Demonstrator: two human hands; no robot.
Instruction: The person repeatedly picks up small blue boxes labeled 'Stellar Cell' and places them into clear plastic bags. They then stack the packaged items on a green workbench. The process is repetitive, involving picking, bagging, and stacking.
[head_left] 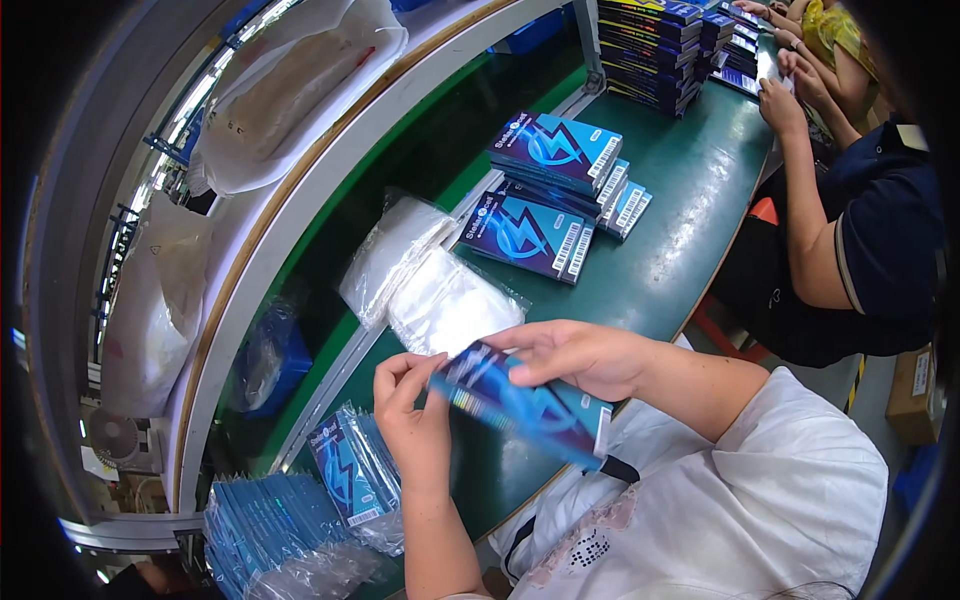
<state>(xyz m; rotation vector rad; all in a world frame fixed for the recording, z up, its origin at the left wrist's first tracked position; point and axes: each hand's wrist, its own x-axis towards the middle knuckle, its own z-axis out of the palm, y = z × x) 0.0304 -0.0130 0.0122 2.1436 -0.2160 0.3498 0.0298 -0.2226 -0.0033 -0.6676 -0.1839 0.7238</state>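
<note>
A flat blue-and-purple box (545,408), blurred by motion, is held tilted in front of me. My right hand (585,358) grips it along its upper side, thumb lying across the printed face. At the box's left end, the fingers of my left hand (408,400) are pinched together at the corner; the fingertips are partly hidden. Just beyond my hands lie clear plastic bags (450,305) in a loose pile. Stacks of matching boxes (525,235) stand on the green table (665,205) farther off.
Several bagged boxes (275,530) stand in a row at the lower left, one bagged box (345,470) leaning beside them. Tall box stacks (650,50) are at the far end. A co-worker (830,230) sits at the right. Large white plastic bags (290,100) rest on the upper shelf.
</note>
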